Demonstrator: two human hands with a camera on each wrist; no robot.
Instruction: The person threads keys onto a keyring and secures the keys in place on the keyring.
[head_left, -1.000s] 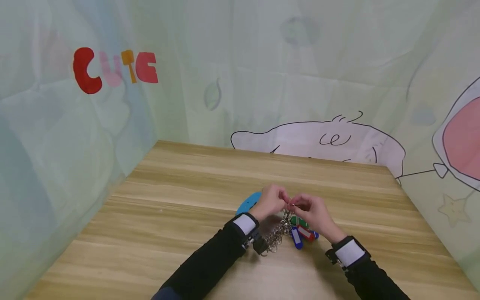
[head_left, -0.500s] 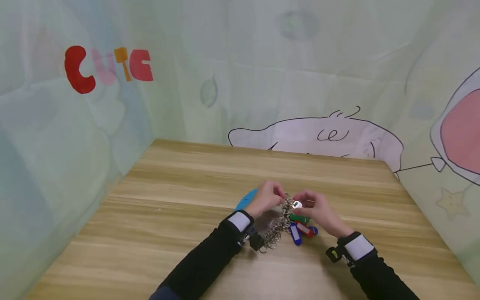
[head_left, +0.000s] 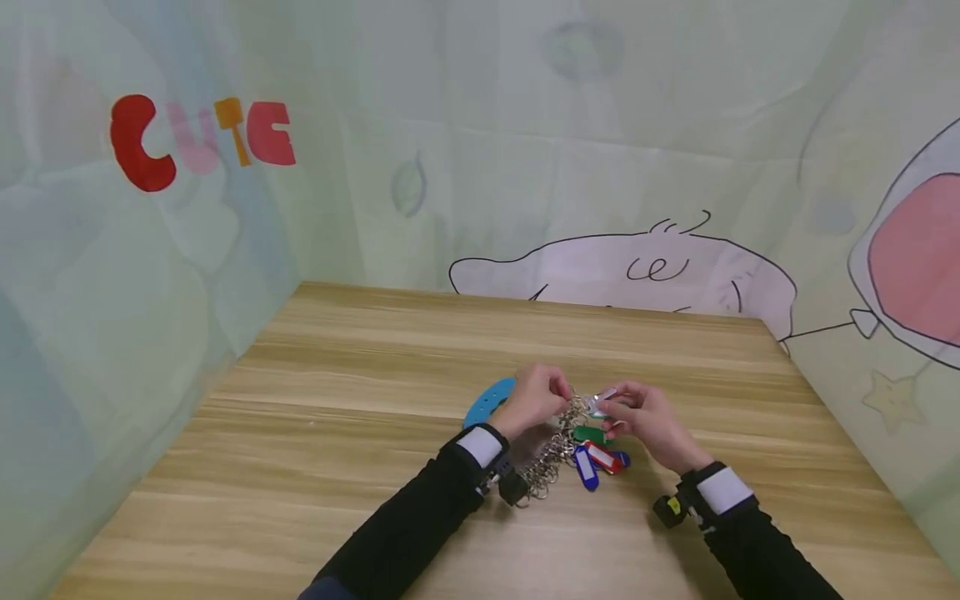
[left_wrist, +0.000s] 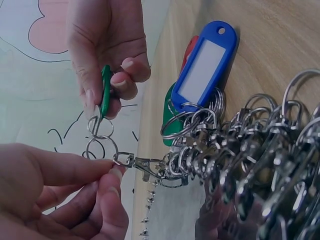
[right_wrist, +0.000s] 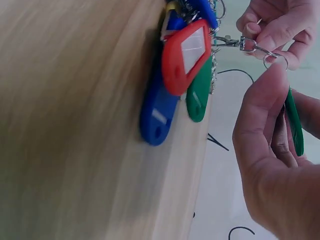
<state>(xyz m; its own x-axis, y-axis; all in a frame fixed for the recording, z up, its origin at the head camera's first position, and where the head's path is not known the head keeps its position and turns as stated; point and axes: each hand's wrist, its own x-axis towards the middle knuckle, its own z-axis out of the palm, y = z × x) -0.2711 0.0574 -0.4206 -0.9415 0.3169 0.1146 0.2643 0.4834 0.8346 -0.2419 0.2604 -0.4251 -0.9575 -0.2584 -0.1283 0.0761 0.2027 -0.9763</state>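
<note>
My right hand (head_left: 648, 423) pinches a green key tag (left_wrist: 105, 92) by its ring end, between thumb and fingers. The tag's small ring is linked through a split ring (left_wrist: 87, 148). That split ring joins a metal swivel clasp (left_wrist: 146, 164). My left hand (left_wrist: 65, 185) pinches the spot where split ring and clasp meet. The clasp's far end hooks into a bunch of metal clasps and rings (head_left: 550, 461). From the same bunch hang a blue key tag (left_wrist: 205, 67), a red key tag (right_wrist: 187, 55) and another green key tag (right_wrist: 200, 92).
A blue curved piece with small holes (head_left: 483, 403) lies behind my left wrist, partly hidden by it. Everything rests on a wood-grain table (head_left: 360, 375), with printed cloth walls (head_left: 360, 167) behind and at the sides.
My hands were close together at first. The right hand has drawn away to the right, and the tag in its fingers now shows. My left hand keeps its pinch at the top of the bunch.
</note>
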